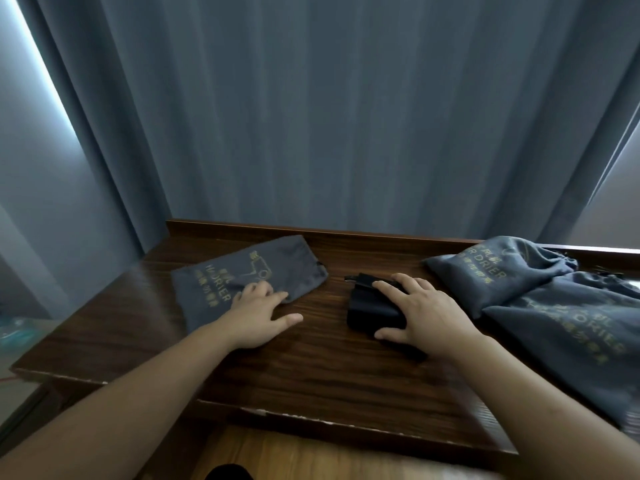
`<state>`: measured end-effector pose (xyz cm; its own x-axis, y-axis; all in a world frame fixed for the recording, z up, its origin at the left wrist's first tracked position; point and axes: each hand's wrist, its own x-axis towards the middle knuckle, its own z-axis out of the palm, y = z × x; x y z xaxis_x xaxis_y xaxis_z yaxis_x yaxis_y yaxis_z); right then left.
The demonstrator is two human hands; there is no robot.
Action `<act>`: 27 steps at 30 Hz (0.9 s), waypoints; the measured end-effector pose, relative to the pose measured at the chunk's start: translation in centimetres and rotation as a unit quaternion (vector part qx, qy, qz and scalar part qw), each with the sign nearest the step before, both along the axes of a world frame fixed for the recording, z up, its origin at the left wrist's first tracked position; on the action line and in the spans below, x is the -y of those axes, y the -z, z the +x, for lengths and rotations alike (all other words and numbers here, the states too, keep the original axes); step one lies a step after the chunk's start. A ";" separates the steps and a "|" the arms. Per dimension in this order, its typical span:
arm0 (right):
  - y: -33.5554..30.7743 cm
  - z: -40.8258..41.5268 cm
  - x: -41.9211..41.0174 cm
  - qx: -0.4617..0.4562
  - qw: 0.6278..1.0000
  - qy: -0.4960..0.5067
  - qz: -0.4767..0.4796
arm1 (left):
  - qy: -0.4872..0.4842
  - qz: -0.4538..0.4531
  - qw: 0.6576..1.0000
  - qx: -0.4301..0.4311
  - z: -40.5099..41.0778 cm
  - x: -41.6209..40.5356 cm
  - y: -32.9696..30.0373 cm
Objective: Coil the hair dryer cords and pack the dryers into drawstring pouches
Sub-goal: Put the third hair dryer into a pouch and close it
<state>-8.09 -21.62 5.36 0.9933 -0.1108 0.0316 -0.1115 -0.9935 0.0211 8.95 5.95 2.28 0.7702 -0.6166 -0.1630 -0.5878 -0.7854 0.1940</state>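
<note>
Reaching forward from the near edge, two bare forearms stretch over a dark wood-grain surface [311,368] whose front lip shows pale chips. The left hand [258,318] sits at about ten o'clock from the middle of the surface, fingers straight and lightly spread, the thumb pointing toward three o'clock over bare wood; its fingertips press the near corner of a flat grey pouch [249,275]. Nothing is gripped by it. The right hand [420,311] lies at about two o'clock, fingers spread and bent down over a black hair dryer [372,308], thumb against the dryer's near side and fingertips on its far top; how firm the grasp is I cannot tell. The dryer rests on the surface between the two hands, a small black part poking out at its far end, and its cord cannot be made out. The flat pouch lies slanted from eight o'clock toward one o'clock, with gold lettering and a gold dryer drawing on it. At three o'clock, just beside the right hand, two filled pouches [540,306] with the same gold lettering lie overlapping, their gathered necks at the far right. A low wooden back rail [346,232] closes the surface at twelve o'clock. Beyond it hang blue-grey curtains [329,109], with daylight along both outer edges.
</note>
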 end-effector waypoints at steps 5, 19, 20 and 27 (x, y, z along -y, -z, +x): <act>0.3 -2.1 2.0 0.013 1.000 0.019 0.000 | 0.098 -0.070 0.992 -0.037 -2.8 1.3 0.1; -0.1 -5.6 3.8 -0.017 0.997 0.079 -0.015 | -0.026 0.064 0.994 0.083 -4.7 2.8 -0.8; -0.3 -5.5 3.4 -0.003 0.997 0.076 -0.014 | -0.035 0.062 0.994 0.081 -5.1 2.8 -1.0; 0.7 -2.2 -4.0 0.180 0.969 -0.167 0.013 | 0.045 0.008 0.993 0.111 -9.3 3.4 0.1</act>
<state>-10.28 -17.63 4.66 0.8993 0.2092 0.3840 0.2207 -0.9752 0.0143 -0.40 2.52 2.22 0.7299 -0.6835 -0.0060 -0.6828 -0.7295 0.0404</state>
